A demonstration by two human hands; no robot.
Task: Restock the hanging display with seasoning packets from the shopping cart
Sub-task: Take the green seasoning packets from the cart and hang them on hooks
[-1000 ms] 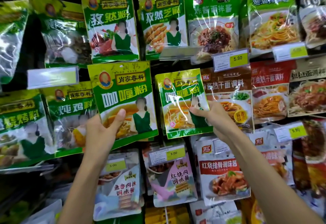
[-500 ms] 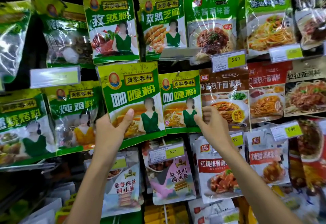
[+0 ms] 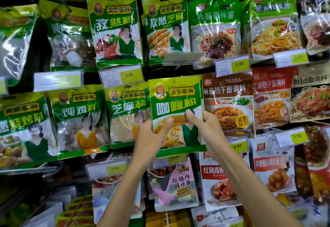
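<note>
Left hand (image 3: 151, 137) and right hand (image 3: 207, 128) hold a packet (image 3: 176, 101) upright.
Fingers of both clamp its lower half, thumbs on front; glossy green, yellow top band.

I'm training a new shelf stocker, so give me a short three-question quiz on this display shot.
1. True or false: the left hand and the right hand both hold the green packet.
2. The top of the noodle packet just right of it is: A brown, B blue, C pink.
3. Fill in: the price tag just above the noodle packet reads ___.
Key: 1 true; 2 A; 3 5.90.
</note>
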